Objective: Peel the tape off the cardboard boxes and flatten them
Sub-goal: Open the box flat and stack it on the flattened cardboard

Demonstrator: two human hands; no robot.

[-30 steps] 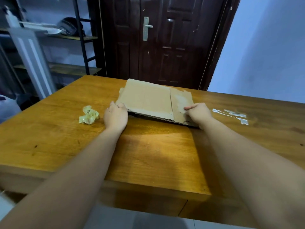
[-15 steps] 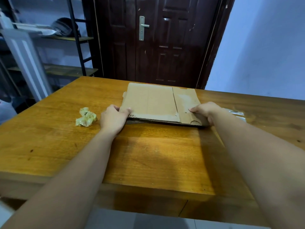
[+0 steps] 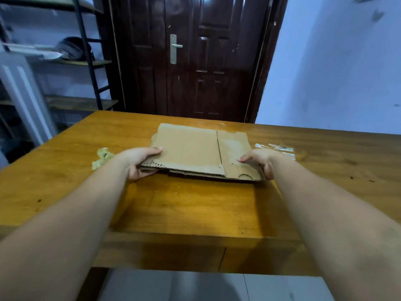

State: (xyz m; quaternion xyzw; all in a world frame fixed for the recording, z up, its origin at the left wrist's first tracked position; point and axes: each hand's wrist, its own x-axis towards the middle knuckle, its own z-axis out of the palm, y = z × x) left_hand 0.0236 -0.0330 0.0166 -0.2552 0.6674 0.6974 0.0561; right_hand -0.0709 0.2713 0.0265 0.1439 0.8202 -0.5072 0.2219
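Observation:
A flattened brown cardboard box (image 3: 195,151) lies in the middle of the wooden table (image 3: 184,209), its near edge raised a little off the surface. My left hand (image 3: 138,162) grips the near left corner, thumb on top and fingers underneath. My right hand (image 3: 260,162) holds the near right corner the same way. A crumpled wad of peeled tape (image 3: 102,157) rests on the table just left of my left wrist. A strip of clear tape (image 3: 275,148) lies flat on the table to the right of the box.
A dark wooden door (image 3: 191,57) stands shut behind the table. A metal shelf rack (image 3: 86,61) with items and a white panel (image 3: 23,92) stand at the left. A pale wall rises at the right. Grey floor shows below the table's near edge.
Both hands went from pressing on the box's near corners to gripping them with fingers underneath. The box's near edge has lifted slightly, and the view has tilted upward.

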